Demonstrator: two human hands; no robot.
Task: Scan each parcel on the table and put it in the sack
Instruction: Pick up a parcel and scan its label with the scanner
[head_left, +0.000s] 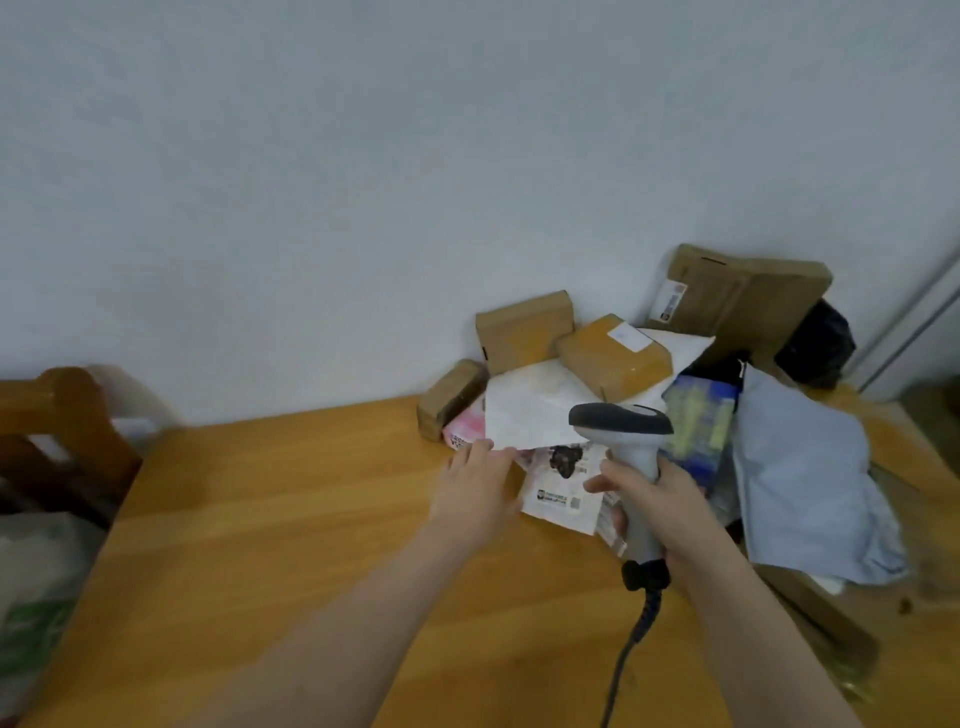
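Observation:
A heap of parcels lies at the far right of the wooden table (291, 519). My right hand (670, 504) grips the handle of a grey barcode scanner (631, 441), whose dark head points left over the heap. My left hand (475, 483) reaches to the near edge of a white flat mailer (530, 410), fingers touching it. Beneath lies a white parcel with a printed label (563, 493). A pale sack (36, 587) with green print sits at the left, off the table.
Several brown cardboard boxes (613, 356) are stacked against the wall. A blue-grey poly bag (810, 478), a blue and yellow packet (698, 421) and a black bag (815, 343) lie at the right. A wooden chair back (62, 410) stands at the left. The scanner cable (623, 660) trails down.

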